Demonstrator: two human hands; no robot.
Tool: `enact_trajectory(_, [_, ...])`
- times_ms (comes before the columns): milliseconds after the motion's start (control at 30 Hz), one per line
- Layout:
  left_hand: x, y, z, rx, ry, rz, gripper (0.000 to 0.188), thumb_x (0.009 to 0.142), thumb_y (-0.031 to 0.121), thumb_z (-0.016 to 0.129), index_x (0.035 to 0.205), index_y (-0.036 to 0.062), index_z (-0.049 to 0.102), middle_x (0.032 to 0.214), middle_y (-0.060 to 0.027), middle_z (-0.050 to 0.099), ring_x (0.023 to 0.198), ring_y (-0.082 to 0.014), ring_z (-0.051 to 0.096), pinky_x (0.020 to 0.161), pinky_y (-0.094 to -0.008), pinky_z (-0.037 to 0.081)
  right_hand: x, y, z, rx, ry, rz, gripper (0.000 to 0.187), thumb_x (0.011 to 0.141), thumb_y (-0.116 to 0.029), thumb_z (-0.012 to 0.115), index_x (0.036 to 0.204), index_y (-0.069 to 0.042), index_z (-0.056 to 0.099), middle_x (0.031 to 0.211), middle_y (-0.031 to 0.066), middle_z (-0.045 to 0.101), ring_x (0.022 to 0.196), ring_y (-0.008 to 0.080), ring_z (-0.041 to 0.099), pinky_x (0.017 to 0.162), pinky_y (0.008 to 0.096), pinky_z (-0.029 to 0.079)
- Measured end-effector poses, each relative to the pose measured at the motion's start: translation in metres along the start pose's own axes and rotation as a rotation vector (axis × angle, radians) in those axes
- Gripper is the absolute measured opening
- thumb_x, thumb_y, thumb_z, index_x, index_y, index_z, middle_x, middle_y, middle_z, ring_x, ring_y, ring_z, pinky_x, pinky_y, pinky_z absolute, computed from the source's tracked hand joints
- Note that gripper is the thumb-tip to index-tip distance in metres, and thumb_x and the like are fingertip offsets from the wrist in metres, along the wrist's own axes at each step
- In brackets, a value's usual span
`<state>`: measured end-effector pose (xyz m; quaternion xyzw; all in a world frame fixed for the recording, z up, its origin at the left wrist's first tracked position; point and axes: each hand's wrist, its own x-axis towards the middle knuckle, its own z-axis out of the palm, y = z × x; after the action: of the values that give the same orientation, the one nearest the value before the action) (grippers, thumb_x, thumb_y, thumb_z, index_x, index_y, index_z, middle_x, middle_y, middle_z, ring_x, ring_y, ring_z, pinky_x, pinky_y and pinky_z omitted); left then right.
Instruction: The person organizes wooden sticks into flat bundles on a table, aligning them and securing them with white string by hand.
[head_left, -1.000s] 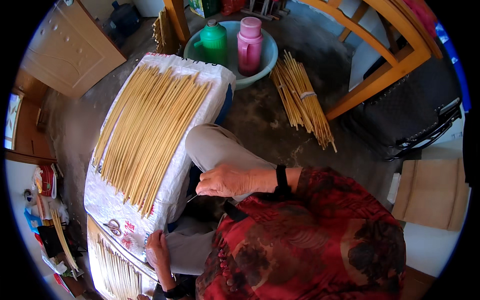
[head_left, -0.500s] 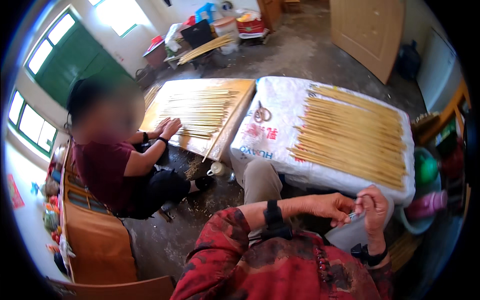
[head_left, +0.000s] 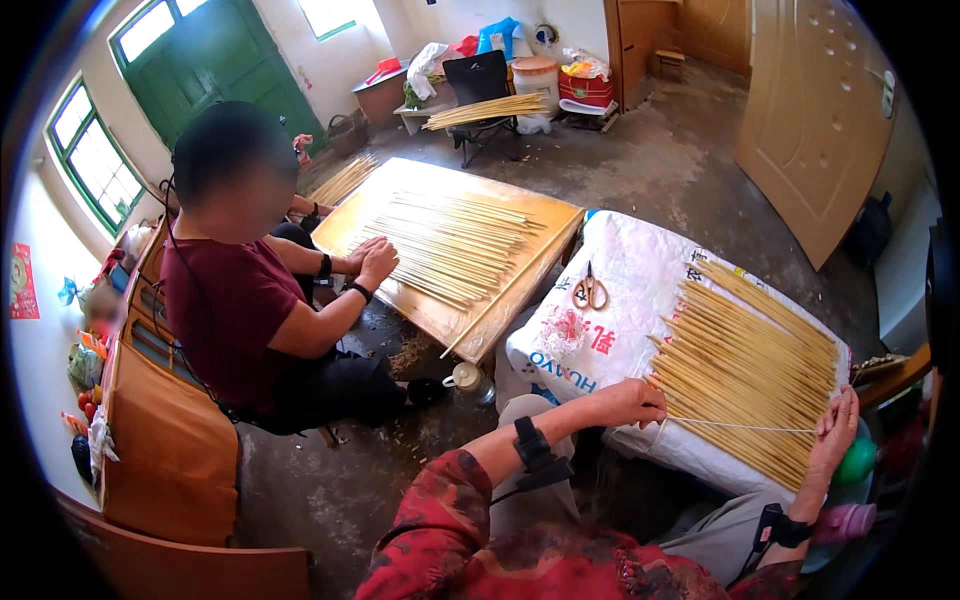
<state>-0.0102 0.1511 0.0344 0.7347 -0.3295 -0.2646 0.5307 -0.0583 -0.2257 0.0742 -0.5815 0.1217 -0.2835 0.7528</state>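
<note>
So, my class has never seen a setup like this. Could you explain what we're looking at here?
There is no machine: these are a person's own bare hands, seen by a fisheye camera worn on the head, so straight edges bend near the rim. The left hand and right hand hold a thin white string stretched between them; I can't tell whether it touches the pale sticks behind it. Those sticks lie side by side on a white sheet, along with scissors. On the picture's left, a co-worker sits at another table with more sticks.
</note>
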Motion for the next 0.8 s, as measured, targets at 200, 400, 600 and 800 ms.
enact_trajectory(200, [0.026, -0.025, -0.012, 0.056, 0.003, 0.107, 0.013, 0.079, 0.011, 0.050, 0.075, 0.0006, 0.057, 0.061, -0.0072, 0.055, 0.054, -0.0147, 0.053, 0.054, -0.0276, 0.043, 0.066, -0.006, -0.070, -0.057, 0.124, -0.164, 0.030, 0.086, -0.025, 0.050, 0.110, -0.006, 0.051, 0.072, -0.0044, 0.045, 0.047, 0.0011, 0.031, 0.038, 0.0150, 0.025])
enact_trajectory(400, [0.044, -0.041, -0.014, -0.081, 0.028, 0.028, 0.015, 0.075, 0.014, 0.051, 0.071, 0.0006, 0.056, 0.062, -0.0102, 0.056, 0.058, -0.0204, 0.056, 0.056, -0.0318, 0.044, 0.088, -0.028, -0.093, -0.179, 0.325, -0.289, 0.033, 0.087, -0.026, 0.048, 0.113, -0.006, 0.051, 0.079, -0.0021, 0.045, 0.051, 0.0016, 0.030, 0.040, 0.0147, 0.024])
enact_trajectory(600, [0.053, -0.062, -0.018, 0.387, 0.147, 0.040, 0.014, 0.069, 0.016, 0.052, 0.070, 0.0044, 0.060, 0.068, -0.0133, 0.059, 0.066, -0.0302, 0.057, 0.061, -0.0396, 0.044, 0.096, -0.005, -0.072, -0.490, 0.263, -0.249, 0.031, 0.088, -0.027, 0.046, 0.112, -0.009, 0.052, 0.082, -0.0036, 0.046, 0.057, 0.0016, 0.032, 0.046, 0.0162, 0.025])
enact_trajectory(800, [0.056, -0.057, -0.023, 0.410, 0.268, -0.053, 0.012, 0.069, 0.015, 0.053, 0.070, 0.0045, 0.060, 0.074, -0.0151, 0.060, 0.070, -0.0319, 0.058, 0.062, -0.0403, 0.045, 0.138, 0.009, -0.112, -0.584, 0.416, -0.187, 0.032, 0.086, -0.032, 0.047, 0.112, -0.016, 0.053, 0.089, -0.0047, 0.050, 0.062, 0.0026, 0.034, 0.051, 0.0182, 0.026])
